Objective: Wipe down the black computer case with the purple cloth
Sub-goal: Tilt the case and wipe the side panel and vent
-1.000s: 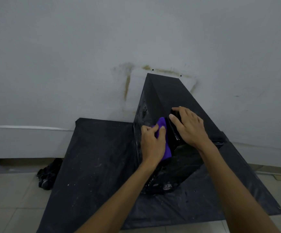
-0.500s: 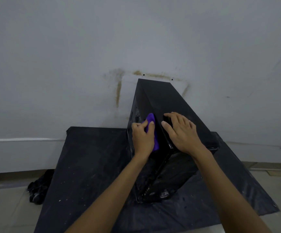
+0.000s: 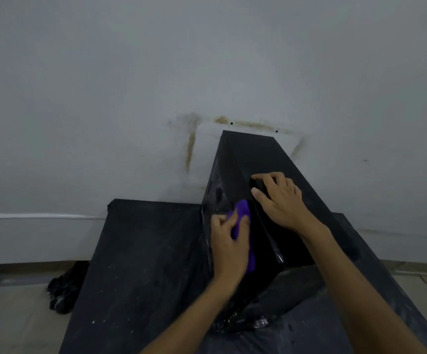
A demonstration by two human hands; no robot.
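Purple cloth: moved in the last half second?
Yes: the purple cloth slid down the computer case, away from its far top corner.

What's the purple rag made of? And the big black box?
The purple cloth looks like soft fabric, maybe microfibre: it bunches in the left hand. The black computer case looks hard, likely painted metal or plastic: flat panels, sharp edges, dull sheen.

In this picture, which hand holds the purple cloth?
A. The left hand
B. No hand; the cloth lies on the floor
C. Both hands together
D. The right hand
A. The left hand grips the cloth against the side of the case, while the right hand is on the case's top, away from the cloth.
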